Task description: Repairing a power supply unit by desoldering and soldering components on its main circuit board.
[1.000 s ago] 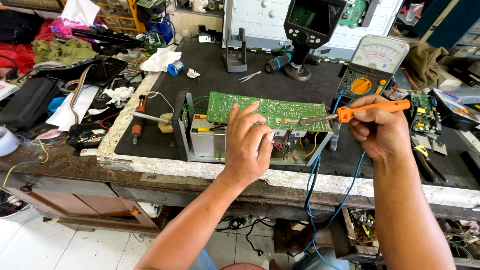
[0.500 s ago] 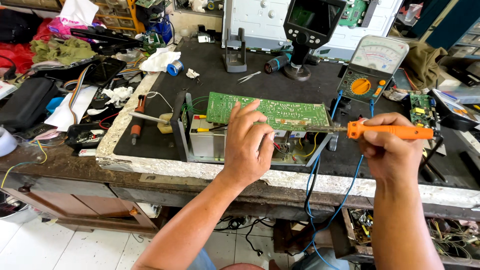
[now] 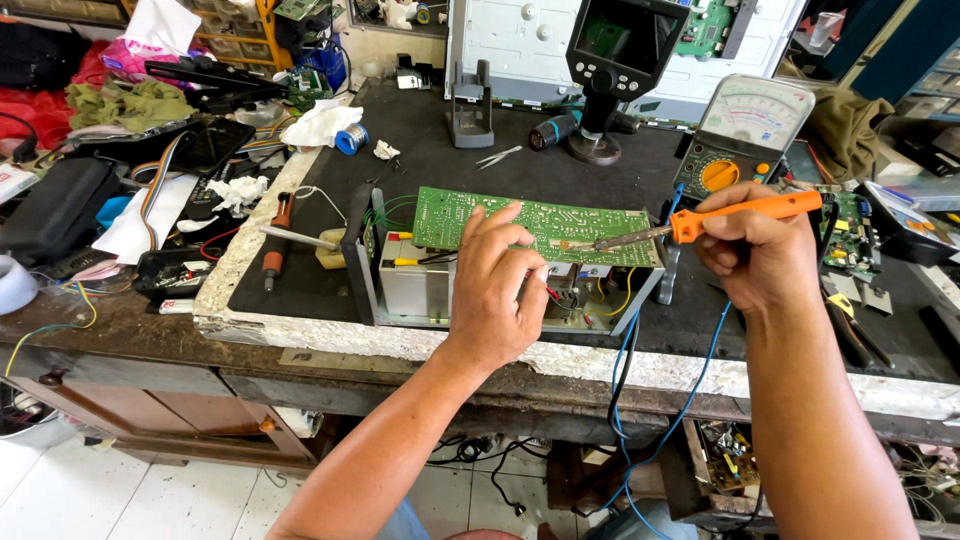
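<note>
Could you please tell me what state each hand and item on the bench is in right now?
Left hand: fingers resting on the circuit board.
Right hand: gripping the soldering iron.
Soldering iron: held nearly level, tip at the board.
Circuit board: lying solder side up on the open metal case.
Meter: propped upright.
Microscope screen: lit, image unclear.

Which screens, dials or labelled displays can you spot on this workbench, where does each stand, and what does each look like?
Microscope screen: back centre of the bench, on a black stand; dark rectangle with a greenish picture.
Analogue multimeter: back right, behind the right hand; pale scale face above, orange round dial below.
Flat dark device: far left, among clutter; its black glossy face is unlit.
</note>
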